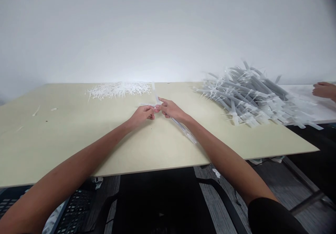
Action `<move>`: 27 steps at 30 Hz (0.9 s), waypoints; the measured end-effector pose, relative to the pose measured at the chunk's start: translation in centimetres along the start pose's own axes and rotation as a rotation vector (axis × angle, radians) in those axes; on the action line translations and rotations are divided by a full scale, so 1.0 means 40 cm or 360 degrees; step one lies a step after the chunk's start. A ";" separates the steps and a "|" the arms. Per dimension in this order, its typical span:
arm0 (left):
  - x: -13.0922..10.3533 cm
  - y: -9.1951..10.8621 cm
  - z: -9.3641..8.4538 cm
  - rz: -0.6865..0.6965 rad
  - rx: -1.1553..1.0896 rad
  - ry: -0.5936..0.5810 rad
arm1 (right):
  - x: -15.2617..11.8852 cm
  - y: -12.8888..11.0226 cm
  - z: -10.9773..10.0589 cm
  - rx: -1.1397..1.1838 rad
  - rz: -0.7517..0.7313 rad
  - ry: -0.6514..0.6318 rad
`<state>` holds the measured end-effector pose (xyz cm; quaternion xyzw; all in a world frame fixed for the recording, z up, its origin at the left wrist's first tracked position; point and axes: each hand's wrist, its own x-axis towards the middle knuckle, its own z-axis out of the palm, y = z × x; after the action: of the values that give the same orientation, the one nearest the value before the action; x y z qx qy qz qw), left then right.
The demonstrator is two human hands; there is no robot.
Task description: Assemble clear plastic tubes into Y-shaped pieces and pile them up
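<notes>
I have the right hand (170, 109) gripping the clear plastic strips (155, 93) just above the middle of the table (162, 150), while the left hand (143, 115) is pinched closed where they cross, on what exactly I can't tell. I judge this to be a joining or fastening step; the next move calls for a steady right grip and fine fingertip work from the left.

Pale tabletop (78, 122): white ties (120, 90) heaped far side, translucent strips (243, 91) piled right.
</notes>
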<state>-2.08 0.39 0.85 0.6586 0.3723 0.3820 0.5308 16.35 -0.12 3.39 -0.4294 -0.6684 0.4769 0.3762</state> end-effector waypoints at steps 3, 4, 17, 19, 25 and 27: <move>-0.004 0.003 -0.001 -0.0025 0.0024 -0.0030 | 0.002 0.002 0.000 0.0025 -0.0011 -0.0013; -0.005 0.005 -0.002 -0.0036 0.0022 -0.0046 | 0.003 0.002 0.000 0.0041 -0.0019 -0.0007; -0.002 0.013 -0.012 -0.0130 -0.0018 -0.0131 | -0.008 -0.014 0.016 -0.0063 0.0017 0.0129; -0.005 0.016 -0.012 -0.0144 -0.0006 -0.0176 | -0.009 -0.013 0.015 -0.0080 0.0014 0.0099; -0.012 0.033 -0.006 -0.0163 0.0015 -0.0174 | -0.004 -0.005 0.014 -0.0181 -0.0017 0.0108; -0.014 0.039 -0.002 -0.0172 0.0030 -0.0166 | -0.001 -0.002 0.015 -0.0220 -0.0011 0.0178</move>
<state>-2.27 -0.33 2.33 0.6615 0.3827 0.3145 0.5631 15.81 -0.37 3.30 -0.4779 -0.6792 0.4034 0.3840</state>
